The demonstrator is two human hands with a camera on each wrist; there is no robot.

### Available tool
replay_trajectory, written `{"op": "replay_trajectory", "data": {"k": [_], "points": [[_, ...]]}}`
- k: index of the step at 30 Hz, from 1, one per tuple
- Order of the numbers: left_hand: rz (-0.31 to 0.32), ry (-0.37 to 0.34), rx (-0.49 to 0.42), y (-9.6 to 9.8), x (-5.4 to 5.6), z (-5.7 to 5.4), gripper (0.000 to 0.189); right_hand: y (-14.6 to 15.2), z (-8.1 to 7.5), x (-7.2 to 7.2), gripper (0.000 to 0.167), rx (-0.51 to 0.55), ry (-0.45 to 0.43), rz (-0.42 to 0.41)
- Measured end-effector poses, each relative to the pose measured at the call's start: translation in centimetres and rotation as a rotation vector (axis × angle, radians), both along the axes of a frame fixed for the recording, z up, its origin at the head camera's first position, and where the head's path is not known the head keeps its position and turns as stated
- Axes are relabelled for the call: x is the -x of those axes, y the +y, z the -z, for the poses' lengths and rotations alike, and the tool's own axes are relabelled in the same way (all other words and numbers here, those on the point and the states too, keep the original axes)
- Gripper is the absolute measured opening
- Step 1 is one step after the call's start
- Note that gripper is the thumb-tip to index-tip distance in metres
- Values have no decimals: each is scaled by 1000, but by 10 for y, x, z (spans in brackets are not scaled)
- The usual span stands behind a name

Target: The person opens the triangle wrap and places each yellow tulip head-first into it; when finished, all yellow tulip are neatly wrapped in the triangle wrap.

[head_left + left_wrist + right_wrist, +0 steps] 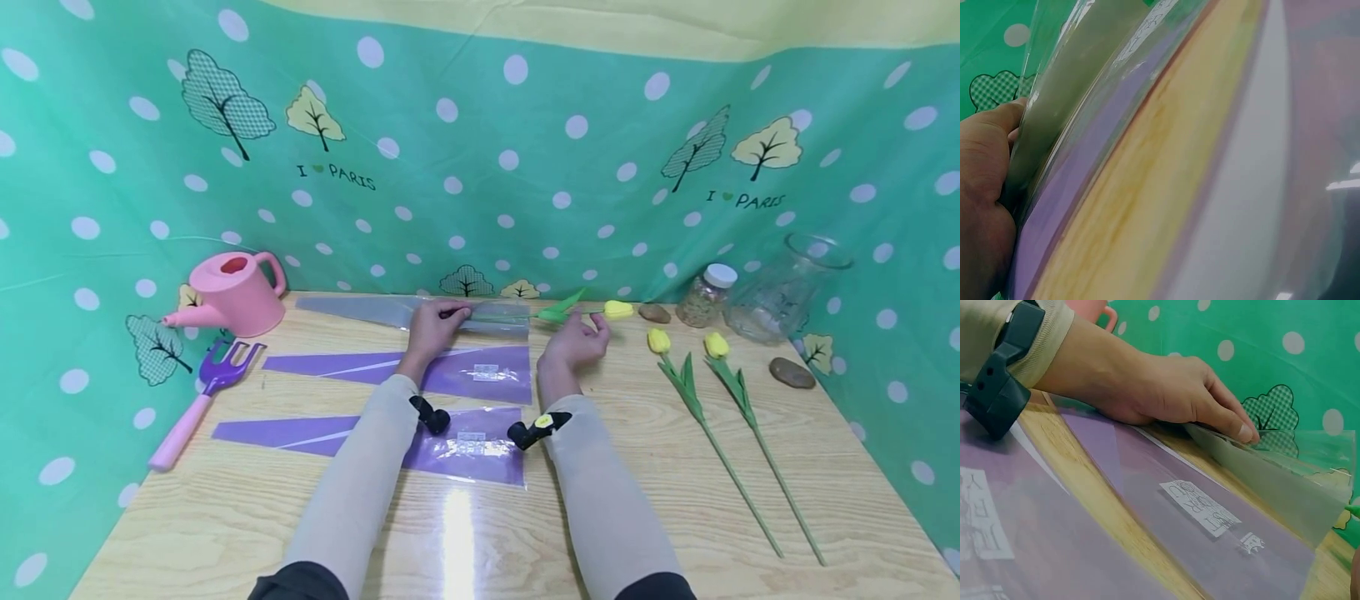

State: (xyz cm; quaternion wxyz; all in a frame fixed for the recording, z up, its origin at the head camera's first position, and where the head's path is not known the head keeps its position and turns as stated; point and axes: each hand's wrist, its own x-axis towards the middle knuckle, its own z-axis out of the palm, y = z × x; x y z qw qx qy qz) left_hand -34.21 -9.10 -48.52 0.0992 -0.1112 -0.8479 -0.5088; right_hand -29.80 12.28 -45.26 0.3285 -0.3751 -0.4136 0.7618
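Observation:
My left hand (433,327) pinches the upper layer of a grey flower sleeve (360,309) at the back of the table. In the left wrist view, the sleeve's clear film (1063,69) stands lifted beside the left hand (988,194). A yellow tulip (618,310) lies sideways, its stem reaching left into the sleeve's wide end and its head outside. My right hand (573,346) holds it near the green leaves (557,313). The right wrist view shows the left thumb and fingertips together on the raised sleeve edge (1260,459).
Two purple sleeves (487,387) lie nearer me. Two tulips (712,429) rest at the right, near stones (792,373), a lidded jar (705,298) and a glass vase (776,292). A pink watering can (240,296) and a purple hand fork (191,417) are at the left.

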Motion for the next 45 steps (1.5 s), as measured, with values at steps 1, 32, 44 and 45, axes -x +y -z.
{"op": "replay_trajectory", "data": {"k": [1, 32, 44, 45], "points": [[-1, -2, -1, 0, 0, 0, 23, -1, 0, 0, 37, 0, 7, -2], [22, 44, -3, 0, 0, 1, 22, -32, 5, -2, 35, -159, -104, -76], [31, 41, 9, -2, 0, 1, 22, -33, 7, -3, 23, -188, -139, -55], [35, 36, 10, -2, 0, 1, 22, -31, 6, -4, 22, -189, -141, -60]]}}
